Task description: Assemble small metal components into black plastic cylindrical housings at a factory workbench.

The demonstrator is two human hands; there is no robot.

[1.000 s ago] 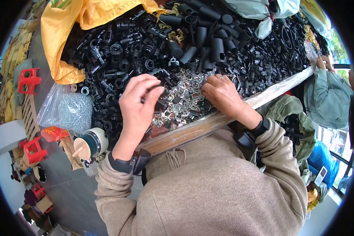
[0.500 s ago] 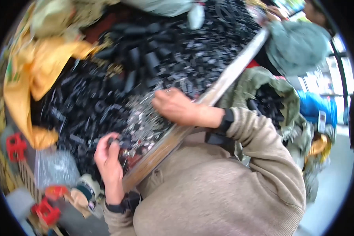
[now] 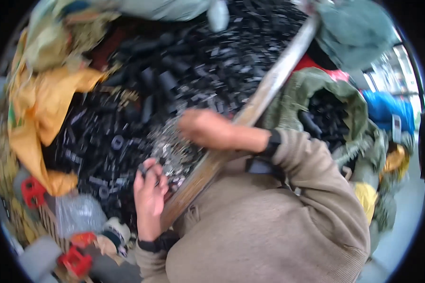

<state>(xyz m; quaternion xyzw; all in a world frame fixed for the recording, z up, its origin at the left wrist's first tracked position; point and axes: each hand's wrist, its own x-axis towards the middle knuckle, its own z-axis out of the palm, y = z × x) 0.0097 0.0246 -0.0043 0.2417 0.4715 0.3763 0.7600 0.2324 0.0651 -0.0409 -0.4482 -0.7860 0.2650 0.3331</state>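
Observation:
My left hand (image 3: pixel 151 188) is at the near end of the heap, palm turned up and fingers curled round a small black piece (image 3: pixel 143 170), whose exact kind I cannot make out. Farther right, my right hand (image 3: pixel 205 129) hangs over a pile of small silvery metal bits (image 3: pixel 170 147). Its fingers are smeared by motion, and whether they hold anything is hidden. Black parts (image 3: pixel 97 127), many of them small and some long and tubular, spread around the metal bits. A worn wooden rail (image 3: pixel 193 188) passes under my right forearm, between me and the heap.
A green woven sack (image 3: pixel 295 106) of black parts stands right of the rail. Orange sacking (image 3: pixel 42 104) hangs at the left. Near it lie a clear plastic bag (image 3: pixel 80 214), a white-and-green roll (image 3: pixel 115 231) and red plastic pieces (image 3: pixel 75 260). Blue-grey cloth (image 3: pixel 356 35) fills the far right.
My left hand has moved right and its fingers have curled inward. The right hand has shifted slightly left over the metal bits. The whole view has tilted a little.

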